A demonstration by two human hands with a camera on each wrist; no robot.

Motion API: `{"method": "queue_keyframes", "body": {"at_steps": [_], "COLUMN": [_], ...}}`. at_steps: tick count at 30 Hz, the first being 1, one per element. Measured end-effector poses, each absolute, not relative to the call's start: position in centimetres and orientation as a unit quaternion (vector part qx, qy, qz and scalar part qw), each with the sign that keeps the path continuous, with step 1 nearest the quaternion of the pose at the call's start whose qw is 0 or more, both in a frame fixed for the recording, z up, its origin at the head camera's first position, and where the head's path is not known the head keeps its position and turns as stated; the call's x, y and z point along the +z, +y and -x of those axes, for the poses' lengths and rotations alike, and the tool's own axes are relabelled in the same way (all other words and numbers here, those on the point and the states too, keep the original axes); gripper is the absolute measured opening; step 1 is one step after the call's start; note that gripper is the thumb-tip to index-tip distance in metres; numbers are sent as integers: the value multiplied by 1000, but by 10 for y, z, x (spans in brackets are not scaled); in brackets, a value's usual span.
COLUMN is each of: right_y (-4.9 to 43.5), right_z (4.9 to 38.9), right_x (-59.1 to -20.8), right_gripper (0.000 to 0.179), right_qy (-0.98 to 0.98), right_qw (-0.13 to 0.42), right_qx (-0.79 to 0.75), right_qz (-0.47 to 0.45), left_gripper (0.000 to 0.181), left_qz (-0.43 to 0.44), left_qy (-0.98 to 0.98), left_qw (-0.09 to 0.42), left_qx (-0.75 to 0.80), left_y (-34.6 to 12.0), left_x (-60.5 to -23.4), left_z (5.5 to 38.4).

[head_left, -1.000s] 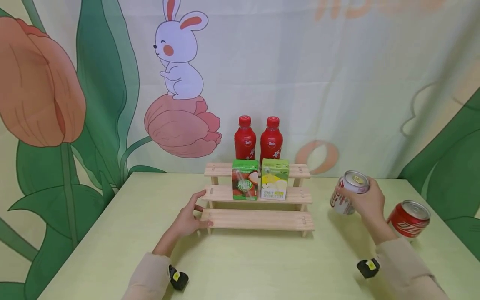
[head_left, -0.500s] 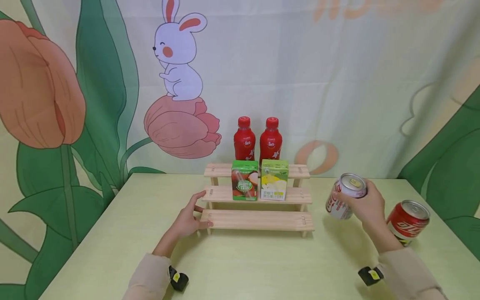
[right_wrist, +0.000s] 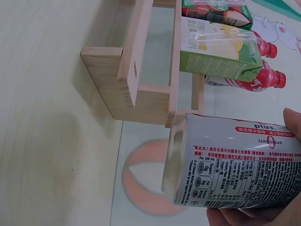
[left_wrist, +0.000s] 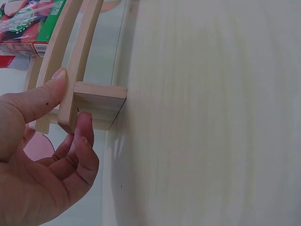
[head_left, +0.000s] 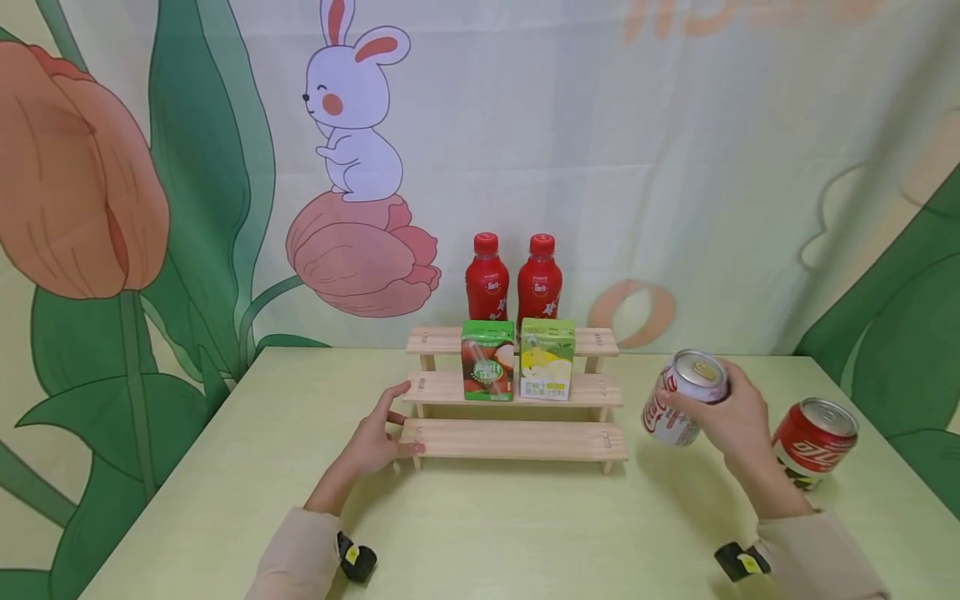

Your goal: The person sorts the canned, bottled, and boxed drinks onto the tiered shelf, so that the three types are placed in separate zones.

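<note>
A white soda can (head_left: 684,398) with red lettering is gripped in my right hand (head_left: 738,417), tilted and held above the table, right of the three-tier wooden rack (head_left: 513,440). Its bottom end shows in the right wrist view, where the can (right_wrist: 240,162) reads "zero sugar". My left hand (head_left: 375,437) holds the rack's left end. In the left wrist view, the thumb of that hand (left_wrist: 47,155) presses one side of the rack (left_wrist: 70,101), with fingertips curled against the other. A red soda can (head_left: 816,437) stands on the table, partly behind my right forearm.
Two juice boxes, a green one with red fruit (head_left: 488,360) and a yellow-green one (head_left: 547,360), stand on the middle tier. Behind them are two red bottles (head_left: 487,279) (head_left: 540,279). A printed cloth (head_left: 525,150) hangs at the table's (head_left: 225,467) back edge.
My right hand has moved the white can slightly left and toward me, closer to the rack. My left hand stays on the rack's end.
</note>
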State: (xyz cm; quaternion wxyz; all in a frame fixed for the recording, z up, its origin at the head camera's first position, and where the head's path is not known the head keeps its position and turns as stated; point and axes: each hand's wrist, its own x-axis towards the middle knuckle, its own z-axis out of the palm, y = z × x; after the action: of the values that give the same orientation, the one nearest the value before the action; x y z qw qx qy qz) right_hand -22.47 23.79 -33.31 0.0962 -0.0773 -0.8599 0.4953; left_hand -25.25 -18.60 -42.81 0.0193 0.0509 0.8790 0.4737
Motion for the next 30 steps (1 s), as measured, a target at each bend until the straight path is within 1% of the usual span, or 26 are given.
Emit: {"method": "queue_keyframes", "body": {"at_steps": [9, 19, 30], "right_y": [230, 220, 214], "right_z": [215, 209, 204], "right_x": [-328, -327, -331], "right_gripper": [80, 88, 85], "right_qy": [-857, -861, -862], "right_qw": [100, 75, 78], "right_qx": [502, 500, 501], "right_qz": [50, 53, 28], "left_gripper": [90, 89, 89], "left_qz": [-50, -53, -49], "left_qy": [877, 879, 879], "left_qw": [23, 21, 22], "left_qx": [477, 473, 473], "left_y": [-186, -187, -186], "left_x": [-428, -429, -428], "left_z": [254, 253, 253]}}
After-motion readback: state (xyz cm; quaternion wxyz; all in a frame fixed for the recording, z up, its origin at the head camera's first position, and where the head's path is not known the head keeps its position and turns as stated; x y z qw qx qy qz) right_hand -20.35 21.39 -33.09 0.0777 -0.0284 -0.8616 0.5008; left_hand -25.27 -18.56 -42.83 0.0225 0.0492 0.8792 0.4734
